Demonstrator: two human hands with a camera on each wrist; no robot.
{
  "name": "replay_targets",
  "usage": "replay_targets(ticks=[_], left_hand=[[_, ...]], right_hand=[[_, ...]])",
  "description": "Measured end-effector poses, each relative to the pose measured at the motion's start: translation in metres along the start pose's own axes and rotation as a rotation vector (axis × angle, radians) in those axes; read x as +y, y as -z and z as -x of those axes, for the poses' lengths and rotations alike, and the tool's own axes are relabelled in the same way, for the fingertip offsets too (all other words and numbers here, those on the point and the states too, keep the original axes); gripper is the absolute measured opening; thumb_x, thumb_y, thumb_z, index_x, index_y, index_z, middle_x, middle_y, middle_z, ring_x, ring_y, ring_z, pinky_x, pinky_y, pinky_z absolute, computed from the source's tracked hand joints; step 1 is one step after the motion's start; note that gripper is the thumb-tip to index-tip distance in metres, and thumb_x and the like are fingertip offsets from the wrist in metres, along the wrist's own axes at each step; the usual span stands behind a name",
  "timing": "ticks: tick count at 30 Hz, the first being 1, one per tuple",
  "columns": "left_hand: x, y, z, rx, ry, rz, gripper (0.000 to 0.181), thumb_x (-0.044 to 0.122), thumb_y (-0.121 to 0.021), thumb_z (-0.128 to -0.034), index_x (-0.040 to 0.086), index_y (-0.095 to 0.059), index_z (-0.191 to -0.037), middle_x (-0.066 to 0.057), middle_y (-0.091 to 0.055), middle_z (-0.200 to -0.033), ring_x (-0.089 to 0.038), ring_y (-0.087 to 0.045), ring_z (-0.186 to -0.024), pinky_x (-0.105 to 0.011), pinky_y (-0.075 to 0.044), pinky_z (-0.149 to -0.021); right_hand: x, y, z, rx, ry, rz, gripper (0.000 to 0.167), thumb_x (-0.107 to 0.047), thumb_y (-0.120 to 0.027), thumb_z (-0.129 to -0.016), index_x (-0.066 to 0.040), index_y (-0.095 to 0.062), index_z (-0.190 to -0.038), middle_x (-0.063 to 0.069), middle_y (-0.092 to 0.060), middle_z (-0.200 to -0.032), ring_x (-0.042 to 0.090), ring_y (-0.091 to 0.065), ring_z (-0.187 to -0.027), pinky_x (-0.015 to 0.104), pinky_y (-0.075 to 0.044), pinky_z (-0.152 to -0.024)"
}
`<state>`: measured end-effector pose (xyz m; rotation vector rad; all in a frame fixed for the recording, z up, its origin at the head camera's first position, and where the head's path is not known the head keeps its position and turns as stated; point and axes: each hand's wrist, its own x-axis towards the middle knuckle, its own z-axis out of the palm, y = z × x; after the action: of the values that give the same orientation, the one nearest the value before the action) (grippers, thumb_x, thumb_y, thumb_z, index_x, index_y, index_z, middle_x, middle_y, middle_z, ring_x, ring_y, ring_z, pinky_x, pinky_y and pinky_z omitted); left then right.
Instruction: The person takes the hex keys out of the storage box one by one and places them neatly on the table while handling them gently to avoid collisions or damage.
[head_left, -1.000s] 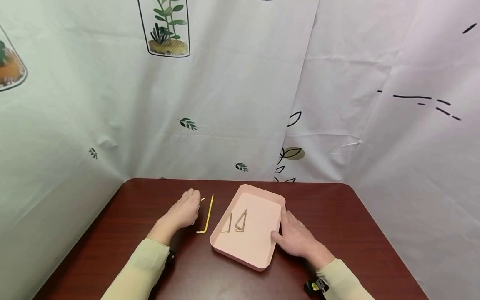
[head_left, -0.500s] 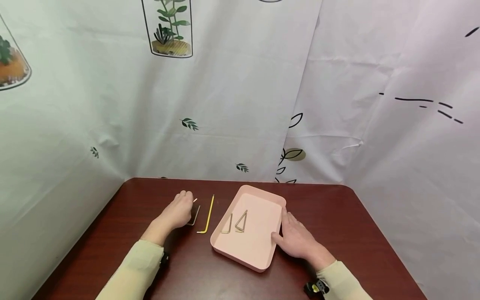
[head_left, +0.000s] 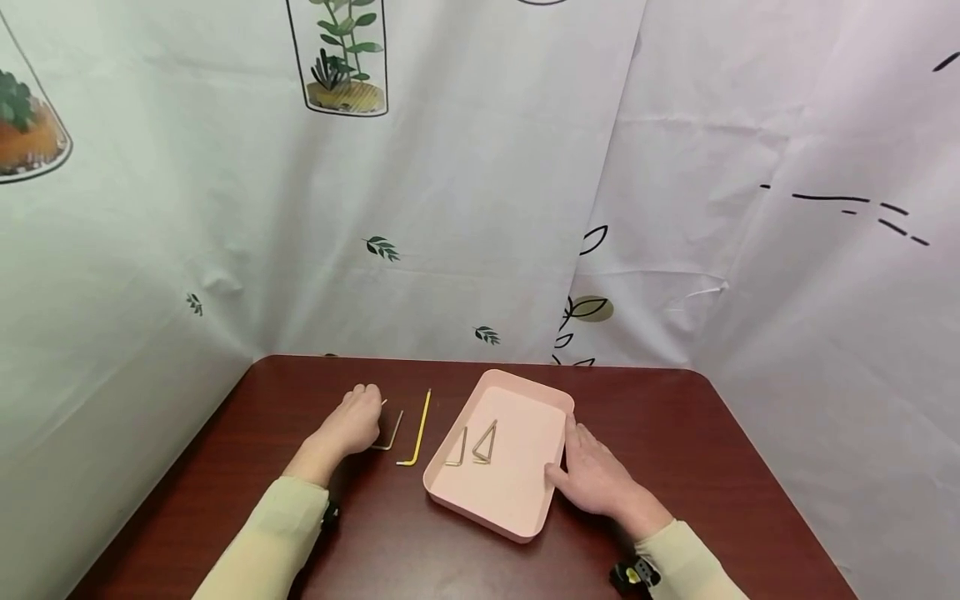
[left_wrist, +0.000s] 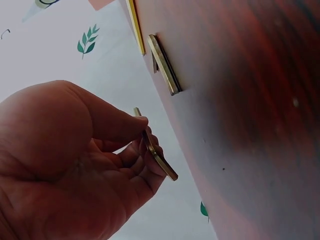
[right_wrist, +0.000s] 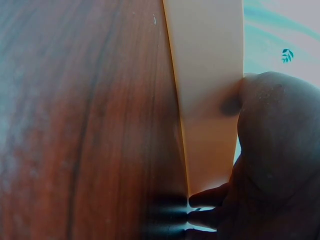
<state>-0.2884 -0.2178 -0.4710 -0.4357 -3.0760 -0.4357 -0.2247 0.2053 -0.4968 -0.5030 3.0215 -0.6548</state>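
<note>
Left-hand grip (head_left: 351, 421): thumb and fingertips pinch a brass-coloured, L-shaped hex key (left_wrist: 163, 165), held at the left part of the bench (head_left: 645, 417), outside the tray (head_left: 480, 522). Right-hand grip (head_left: 596, 473): relaxed rather than clenched, fingers extended along the outside of the tray's right wall, thumb resting over its rim.

Behind everything hangs a pale, creased fabric backdrop (head_left: 487, 183), printed with leaf sprigs and plants in glass jars. The bench before it is reddish-brown with a wood grain and rounded far corners. Two arms in pale yellow-green sleeves (head_left: 273, 525) reach in from the near side, each with a black device (head_left: 636, 575) at the wrist.

The shallow, pink, rectangular tray sits near the middle of the bench, turned at an angle. Just left of it lies a yellow hex key (head_left: 421, 429), its long arm pointing away from the person. Between that and the left-hand grip lies a shorter metal hex key (head_left: 396, 429). Inside the tray, toward its left side, a single L-shaped key (head_left: 462, 446) lies apart; just right of it, overlapping keys (head_left: 492, 442) form a narrow triangle, their exact number hard to tell.
</note>
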Motion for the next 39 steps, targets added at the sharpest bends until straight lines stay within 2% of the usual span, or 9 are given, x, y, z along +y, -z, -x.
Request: replay_targets(ticks=[3, 7, 12, 16, 19, 23, 30, 39], left_hand=[[0.0, 0.0, -0.001, -0.01, 0.015, 0.015, 0.003, -0.008, -0.056, -0.1047, -0.009, -0.055, -0.107, -0.02, -0.052, -0.095, -0.035, -0.049, -0.085, -0.051, -0.045, -0.081], [0.001, 0.002, 0.0, -0.023, 0.037, 0.017, 0.01, -0.003, -0.054, -0.1084, -0.013, -0.055, -0.111, -0.023, -0.053, -0.097, -0.037, -0.052, -0.086, -0.052, -0.047, -0.082], [-0.005, 0.002, -0.001, -0.037, 0.06, 0.037, 0.014, -0.003, -0.054, -0.1072, -0.015, -0.055, -0.114, -0.028, -0.055, -0.101, -0.043, -0.055, -0.089, -0.056, -0.049, -0.084], [-0.027, -0.018, -0.013, -0.022, 0.061, 0.03, 0.015, -0.001, -0.055, -0.105, -0.013, -0.056, -0.113, -0.027, -0.055, -0.1, -0.043, -0.057, -0.088, -0.056, -0.05, -0.081], [-0.048, -0.039, -0.027, -0.007, 0.057, 0.025, 0.017, -0.002, -0.056, -0.1012, -0.012, -0.059, -0.115, -0.027, -0.057, -0.099, -0.042, -0.058, -0.087, -0.055, -0.05, -0.079], [-0.059, -0.048, -0.036, -0.031, 0.061, 0.01, 0.024, -0.004, -0.056, -0.0976, -0.016, -0.059, -0.118, -0.031, -0.058, -0.101, -0.048, -0.061, -0.089, -0.059, -0.052, -0.08], [-0.043, -0.033, -0.03, -0.086, 0.11, 0.001, 0.028, -0.004, -0.055, -0.0996, -0.019, -0.057, -0.123, -0.035, -0.059, -0.106, -0.05, -0.062, -0.093, -0.06, -0.052, -0.083], [-0.039, -0.031, -0.033, -0.102, 0.117, 0.028, 0.035, -0.002, -0.053, -0.1017, -0.021, -0.057, -0.131, -0.037, -0.061, -0.116, -0.043, -0.06, -0.091, -0.053, -0.05, -0.08]], right_hand=[[0.0, 0.0, 0.0, 0.0, -0.003, -0.002, 0.095, -0.032, -0.063, -0.103, 0.019, -0.016, -0.167, 0.041, -0.033, -0.169, 0.056, -0.036, -0.158, 0.064, -0.036, -0.125], [-0.001, 0.001, 0.0, 0.0, -0.004, -0.001, 0.095, -0.032, -0.062, -0.103, 0.019, -0.015, -0.167, 0.042, -0.034, -0.169, 0.056, -0.036, -0.158, 0.064, -0.036, -0.125], [-0.001, 0.001, 0.0, 0.008, 0.005, 0.003, 0.095, -0.032, -0.062, -0.103, 0.019, -0.015, -0.168, 0.042, -0.035, -0.168, 0.055, -0.037, -0.158, 0.064, -0.037, -0.124], [0.0, 0.0, 0.0, -0.002, -0.003, 0.007, 0.095, -0.033, -0.062, -0.104, 0.018, -0.014, -0.168, 0.042, -0.034, -0.169, 0.055, -0.036, -0.158, 0.063, -0.036, -0.125], [0.0, 0.0, 0.001, 0.0, -0.004, 0.003, 0.095, -0.032, -0.063, -0.103, 0.02, -0.015, -0.167, 0.043, -0.035, -0.167, 0.056, -0.037, -0.157, 0.064, -0.037, -0.124], [0.001, 0.0, 0.001, -0.004, -0.013, 0.002, 0.095, -0.032, -0.062, -0.104, 0.019, -0.015, -0.167, 0.042, -0.034, -0.168, 0.056, -0.036, -0.158, 0.064, -0.036, -0.125], [0.002, 0.0, 0.0, -0.007, -0.014, -0.005, 0.095, -0.032, -0.062, -0.103, 0.018, -0.014, -0.168, 0.041, -0.033, -0.169, 0.056, -0.035, -0.159, 0.064, -0.036, -0.124], [0.001, -0.001, -0.001, -0.011, -0.001, -0.004, 0.095, -0.032, -0.061, -0.104, 0.017, -0.013, -0.169, 0.039, -0.032, -0.171, 0.056, -0.035, -0.159, 0.063, -0.036, -0.125]])
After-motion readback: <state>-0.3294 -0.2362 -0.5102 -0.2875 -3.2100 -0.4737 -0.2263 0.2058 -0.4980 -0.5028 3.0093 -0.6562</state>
